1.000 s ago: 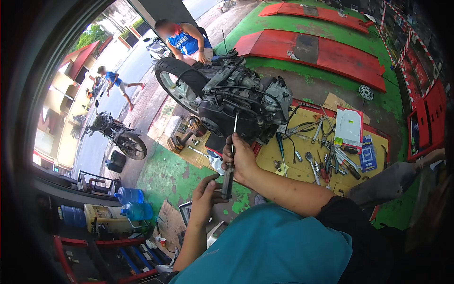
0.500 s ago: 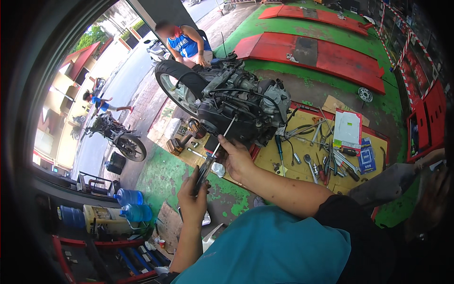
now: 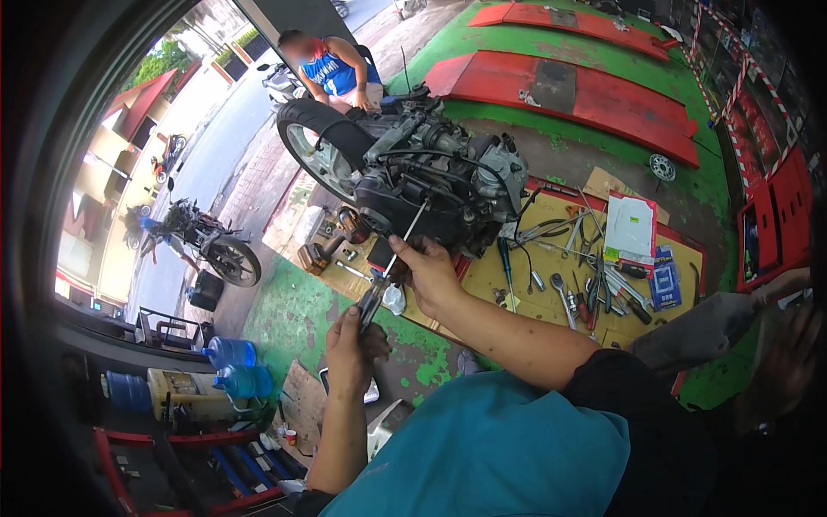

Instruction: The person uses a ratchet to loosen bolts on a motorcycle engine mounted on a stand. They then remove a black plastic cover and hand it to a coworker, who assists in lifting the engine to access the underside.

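My left hand (image 3: 346,355) is closed around the dark handle of a long screwdriver (image 3: 408,234). Further up, my right hand (image 3: 428,274) grips the screwdriver's shaft between thumb and fingers. The shaft slants up and away, its tip against the dark side cover of a scooter engine (image 3: 409,177); the exact contact point is too small to make out. Attached to the engine's left is a wheel with a black tire (image 3: 320,142). Below the wheel, next to my hands, lie a cordless impact driver (image 3: 317,257) and a socket wrench (image 3: 353,271).
Right of the engine, pliers (image 3: 551,227), a ratchet (image 3: 562,293) and several screwdrivers lie on the tan work surface (image 3: 482,284). A person (image 3: 336,73) sits behind the wheel. Blurred at the right edge is another person's hand (image 3: 788,353). Blue water jugs (image 3: 233,351) stand lower left.
The whole view has shifted slightly. My left hand has moved a little relative to the screwdriver's handle; its tip stays at the engine. A person walking outside has passed behind the parked motorcycle.
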`<state>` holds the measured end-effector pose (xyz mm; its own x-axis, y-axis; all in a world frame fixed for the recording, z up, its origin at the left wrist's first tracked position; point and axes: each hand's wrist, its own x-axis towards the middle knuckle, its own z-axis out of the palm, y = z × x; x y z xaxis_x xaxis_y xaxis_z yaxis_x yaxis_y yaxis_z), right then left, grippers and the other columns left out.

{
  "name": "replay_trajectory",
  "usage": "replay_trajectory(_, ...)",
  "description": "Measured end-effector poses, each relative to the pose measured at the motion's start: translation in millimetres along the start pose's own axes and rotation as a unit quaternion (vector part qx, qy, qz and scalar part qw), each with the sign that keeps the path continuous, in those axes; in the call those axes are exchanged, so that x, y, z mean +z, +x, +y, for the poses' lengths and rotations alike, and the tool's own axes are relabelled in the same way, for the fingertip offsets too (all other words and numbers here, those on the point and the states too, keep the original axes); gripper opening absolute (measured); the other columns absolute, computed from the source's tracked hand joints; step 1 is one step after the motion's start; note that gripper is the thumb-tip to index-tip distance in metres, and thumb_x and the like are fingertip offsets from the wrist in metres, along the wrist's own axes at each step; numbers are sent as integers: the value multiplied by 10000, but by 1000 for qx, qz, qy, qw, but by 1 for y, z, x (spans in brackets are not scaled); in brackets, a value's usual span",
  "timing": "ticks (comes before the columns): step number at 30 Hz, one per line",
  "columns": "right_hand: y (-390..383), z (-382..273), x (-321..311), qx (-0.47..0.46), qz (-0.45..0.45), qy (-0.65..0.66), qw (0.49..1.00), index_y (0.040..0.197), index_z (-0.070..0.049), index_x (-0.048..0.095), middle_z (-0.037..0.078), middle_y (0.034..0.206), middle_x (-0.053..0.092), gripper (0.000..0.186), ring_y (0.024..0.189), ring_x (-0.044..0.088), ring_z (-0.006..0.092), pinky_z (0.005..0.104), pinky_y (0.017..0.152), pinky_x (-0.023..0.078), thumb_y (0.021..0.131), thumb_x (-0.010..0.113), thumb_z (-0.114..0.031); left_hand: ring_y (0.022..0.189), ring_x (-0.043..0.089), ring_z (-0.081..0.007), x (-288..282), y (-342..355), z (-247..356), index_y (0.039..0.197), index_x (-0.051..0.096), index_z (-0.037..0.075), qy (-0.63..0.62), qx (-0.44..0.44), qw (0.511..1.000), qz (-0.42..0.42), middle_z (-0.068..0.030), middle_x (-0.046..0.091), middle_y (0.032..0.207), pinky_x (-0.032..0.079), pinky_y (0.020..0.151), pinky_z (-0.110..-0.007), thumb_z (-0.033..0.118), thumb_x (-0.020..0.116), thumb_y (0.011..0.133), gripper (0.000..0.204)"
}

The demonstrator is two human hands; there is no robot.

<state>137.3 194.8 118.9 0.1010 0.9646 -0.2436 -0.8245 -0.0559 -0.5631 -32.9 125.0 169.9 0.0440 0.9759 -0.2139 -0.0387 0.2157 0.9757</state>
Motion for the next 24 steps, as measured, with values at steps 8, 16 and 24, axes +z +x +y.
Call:
replay_trajectory(8, -16, 0, 8, 33, 6, 58, 998, 1036, -48, 628, 58, 923, 710, 289, 780, 702, 170, 355, 721, 589, 977, 791, -279, 873, 714, -200, 8, -5, -13, 1365, 695, 15, 367, 329, 868, 65, -148, 697, 1022, 572, 769, -321, -84, 718, 885, 491)
replay_trajectory(16, -14, 0, 7, 20, -26, 56, 998, 1036, -45, 637, 84, 961, 736, 245, 812, 729, 211, 382, 787, 603, 1004, 754, -259, 882, 717, -284, 2, 5, -10, 1278, 744, 42, 487, 489, 717, 103, -163, 691, 1066, 586, 810, -362, -99, 735, 843, 458)
replay_trajectory(24, -3, 0, -5, 26, -45, 49, 997, 1069, -51, 637, 123, 956, 732, 153, 862, 740, 242, 384, 819, 616, 1043, 690, -192, 953, 745, -332, 19, -15, -2, 1533, 489, 83, 77, 309, 947, 48, -208, 703, 1135, 619, 805, -394, 160, 733, 939, 647)
